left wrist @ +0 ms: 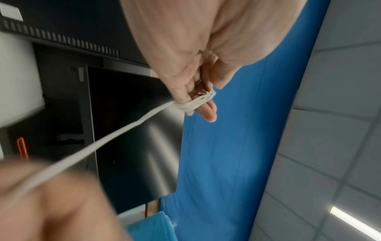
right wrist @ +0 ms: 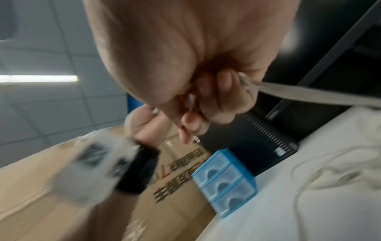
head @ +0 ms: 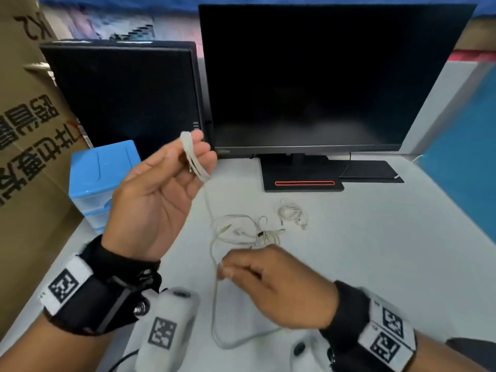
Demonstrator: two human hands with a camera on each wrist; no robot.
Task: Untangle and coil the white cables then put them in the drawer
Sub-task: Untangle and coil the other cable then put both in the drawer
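My left hand (head: 171, 173) is raised palm-up above the desk with several turns of a white cable (head: 193, 157) wound round its fingers; the coil (left wrist: 195, 101) shows on the fingers in the left wrist view. The cable's free length runs down to my right hand (head: 257, 275), which pinches it low over the desk; that pinch (right wrist: 241, 81) shows in the right wrist view. Below the right hand the cable hangs in a loop (head: 222, 336). A tangle of white cables (head: 249, 232) lies on the desk, and a small coiled white cable (head: 292, 213) lies right of it. The blue drawer unit (head: 99, 181) stands at the left, drawers closed (right wrist: 224, 184).
Two dark monitors (head: 316, 76) stand at the back, the larger on a black base (head: 303, 181). A cardboard box (head: 26, 157) leans at the left behind the drawer unit. A blue panel (head: 467, 167) rises at the right. The white desk (head: 375, 251) spreads in front.
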